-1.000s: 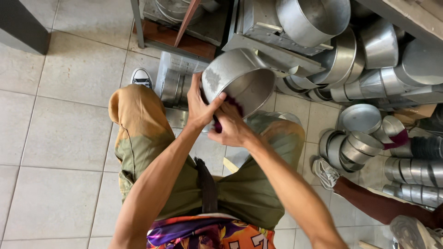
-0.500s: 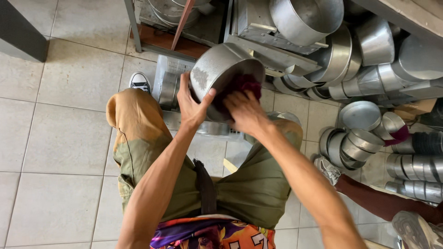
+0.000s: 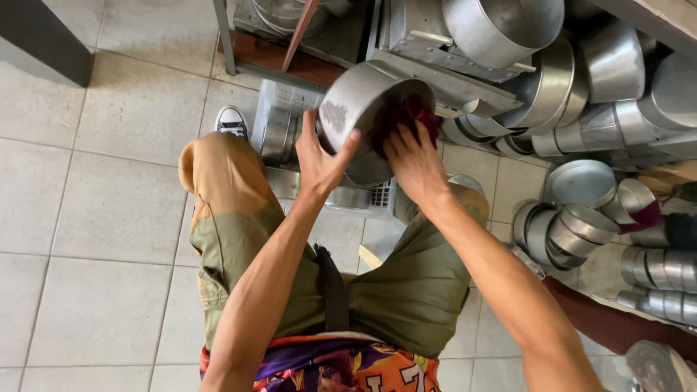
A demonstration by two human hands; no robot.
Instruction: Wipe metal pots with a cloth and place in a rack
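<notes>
- Nearest: patterned orange-purple shirt [image 3: 341, 363] at bottom edge of view, then olive-green shorts [image 3: 406, 290]; person is seated, knees apart over the tiled floor [image 3: 109, 218].
- Both bare forearms run up from the bottom edge and meet at a pot held above the knees.
- Left hand [image 3: 323, 163]: grip closed on the metal pot [image 3: 356, 109] from the outside; palm under the wall, thumb hooked over the rim.
- Right hand [image 3: 414, 163]: fingers pressed on a dark red cloth [image 3: 410, 120], hand reaching into the pot's mouth. Grip holds the cloth against the inner wall; how tightly the fingers curl, cannot tell.
- Metal pot: in the air, tilted, mouth facing right and toward the person, between the two hands; not touching the floor.
- Just below the pot: a pale plastic crate [image 3: 290, 116] on the floor between the feet, with a smaller metal vessel in it.
- White-toed sneaker [image 3: 232, 122] on the floor, left of the crate.
- Right side of floor: nested stacks of small metal pots [image 3: 573, 229], lying on their sides, well apart from the hands.
- Farthest, top edge: metal shelf frame [image 3: 225, 36] and a pile of larger metal pots [image 3: 508, 29] leaning on each other.
</notes>
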